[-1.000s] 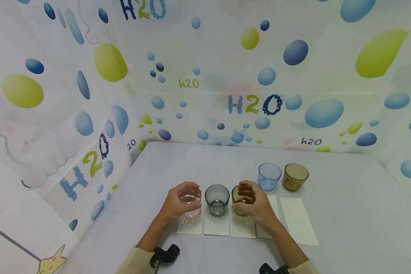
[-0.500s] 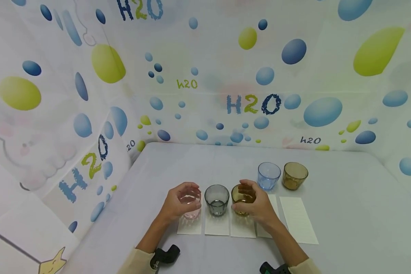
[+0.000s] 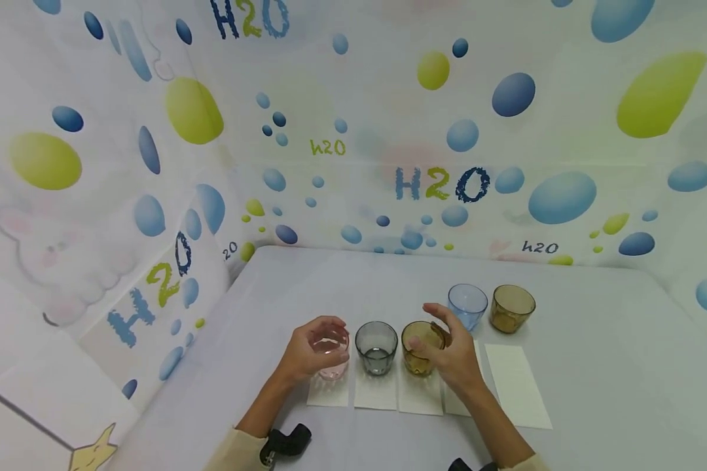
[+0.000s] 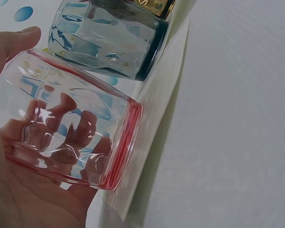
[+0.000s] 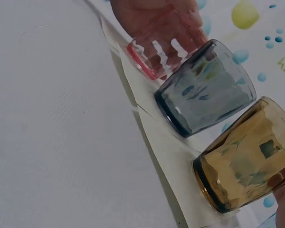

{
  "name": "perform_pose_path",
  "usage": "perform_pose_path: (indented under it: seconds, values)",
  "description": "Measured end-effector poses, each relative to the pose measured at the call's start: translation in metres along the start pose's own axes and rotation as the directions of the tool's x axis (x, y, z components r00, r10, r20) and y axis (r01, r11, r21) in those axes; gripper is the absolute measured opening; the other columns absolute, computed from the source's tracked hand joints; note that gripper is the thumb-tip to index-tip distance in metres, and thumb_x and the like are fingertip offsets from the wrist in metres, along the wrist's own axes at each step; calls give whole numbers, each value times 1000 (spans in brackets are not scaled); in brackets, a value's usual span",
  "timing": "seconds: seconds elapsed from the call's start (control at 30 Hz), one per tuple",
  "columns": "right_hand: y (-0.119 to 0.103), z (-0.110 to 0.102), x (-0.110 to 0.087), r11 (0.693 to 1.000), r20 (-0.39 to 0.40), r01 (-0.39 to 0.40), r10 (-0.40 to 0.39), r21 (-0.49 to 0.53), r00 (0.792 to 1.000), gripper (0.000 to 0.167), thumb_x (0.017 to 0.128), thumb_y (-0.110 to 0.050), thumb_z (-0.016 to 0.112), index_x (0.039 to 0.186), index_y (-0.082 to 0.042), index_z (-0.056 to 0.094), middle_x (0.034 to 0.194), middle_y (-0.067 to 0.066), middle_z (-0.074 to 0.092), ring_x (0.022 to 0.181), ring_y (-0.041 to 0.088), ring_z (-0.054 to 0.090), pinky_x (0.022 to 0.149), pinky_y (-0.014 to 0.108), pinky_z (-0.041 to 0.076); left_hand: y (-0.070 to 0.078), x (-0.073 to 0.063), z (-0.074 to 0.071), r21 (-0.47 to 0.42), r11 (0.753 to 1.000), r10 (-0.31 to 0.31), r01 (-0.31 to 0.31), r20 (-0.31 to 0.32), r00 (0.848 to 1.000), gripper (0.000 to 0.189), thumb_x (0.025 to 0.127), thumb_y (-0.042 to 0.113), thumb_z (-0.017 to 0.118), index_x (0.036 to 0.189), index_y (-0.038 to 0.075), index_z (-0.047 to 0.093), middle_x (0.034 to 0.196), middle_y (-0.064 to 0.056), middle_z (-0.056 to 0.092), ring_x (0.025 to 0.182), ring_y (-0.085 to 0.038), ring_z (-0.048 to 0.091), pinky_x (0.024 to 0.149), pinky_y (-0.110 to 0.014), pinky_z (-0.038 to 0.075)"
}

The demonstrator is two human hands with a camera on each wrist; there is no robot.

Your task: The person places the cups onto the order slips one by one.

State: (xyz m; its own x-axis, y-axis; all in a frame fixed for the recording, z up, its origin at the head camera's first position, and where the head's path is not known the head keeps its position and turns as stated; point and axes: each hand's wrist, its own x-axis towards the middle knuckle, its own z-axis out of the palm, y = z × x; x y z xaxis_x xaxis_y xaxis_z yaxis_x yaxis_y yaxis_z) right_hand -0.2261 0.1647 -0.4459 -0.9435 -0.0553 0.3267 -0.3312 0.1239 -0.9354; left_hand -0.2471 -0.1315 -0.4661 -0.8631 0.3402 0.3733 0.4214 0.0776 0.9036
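My left hand [image 3: 311,350] curls round a pink-tinted glass tumbler [image 4: 126,147], fingers behind it and thumb near its rim. The tumbler stands upright on a pale paper strip [image 3: 327,394]. Beside it a grey glass tumbler [image 3: 377,350] stands on its own strip, between the two hands. At an amber glass tumbler [image 3: 417,364] my right hand [image 3: 456,356] is loosely spread, index finger raised off the rim and thumb overlapping the near side. Only a thumb and a bit of finger show at the edge of the right wrist view.
Behind the right hand stand a blue glass tumbler [image 3: 465,302] and a second amber tumbler [image 3: 511,311]. Several paper strips lie in a row, the rightmost strip [image 3: 518,386] bare. A white cloth [image 3: 601,340] covers the table, with a patterned sheet [image 3: 365,98] behind it.
My right hand's fingers have loosened from round the amber tumbler, the index lifting up and the thumb shifting over the side. The left hand still holds the pink tumbler; the view has shifted slightly.
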Motion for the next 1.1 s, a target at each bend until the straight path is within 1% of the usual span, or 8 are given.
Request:
perform_pose_path:
  seconds: [0.13,0.3,0.43,0.6,0.73,0.83,0.93,1.1]
  values:
    - [-2,-3,1,999,-52,35,-35,-4,998,62,88,-7,77,143,1,48,148,14,48,145,34,38,119,43,32,1,-1,1,-7,1000,-6,6,0,1000,53,78,2,81,124,-12,58,108,-26,68,100,-40,66,90,-54,57]
    - [-2,-10,4,998,-136,45,-52,-54,989,65,86,-11,81,142,-3,49,149,10,47,147,39,35,123,49,24,0,-1,1,2,1000,-7,7,-9,1000,53,78,1,82,123,-12,59,108,-25,69,99,-38,67,89,-51,57]
    - [-1,-14,8,995,-186,70,-81,-66,979,63,85,-9,82,140,-3,51,146,10,49,146,36,36,122,47,26,-1,-2,0,6,1000,-7,7,-10,1000,53,78,1,82,124,-11,59,107,-24,69,99,-39,67,89,-48,58]
    - [1,-20,15,990,-212,118,-132,-77,968,60,85,-7,81,137,-1,53,144,12,51,145,32,39,121,39,30,-1,-1,1,11,1000,-13,13,-8,1000,53,78,2,82,124,-11,59,108,-23,69,100,-41,66,89,-49,58]
    - [2,-25,20,972,-220,148,-187,-181,957,60,84,-10,83,137,-2,54,144,12,52,143,28,40,120,31,29,0,-1,1,23,1000,-21,21,-10,1000,54,78,3,82,125,-10,59,109,-22,69,100,-41,66,89,-49,58]
    - [3,-28,24,954,-213,156,-213,-256,953,61,83,-13,83,137,-3,55,144,12,53,143,27,40,119,28,29,0,-1,1,25,999,-27,27,-11,1000,54,78,3,82,125,-10,59,109,-22,70,101,-41,66,89,-48,58]
    - [2,-32,30,943,-206,151,-218,-298,954,62,84,-16,83,137,-3,55,143,13,53,143,28,39,120,36,30,0,-1,1,24,999,-29,30,-11,1000,54,78,3,82,125,-10,59,109,-21,70,101,-40,66,90,-48,58]
    - [0,-39,39,927,-206,127,-210,-353,956,62,84,-20,83,137,-2,55,146,15,50,145,33,36,118,57,27,-1,-2,1,31,999,-29,29,-11,1000,53,78,4,82,125,-9,59,109,-21,70,101,-38,67,90,-47,58]
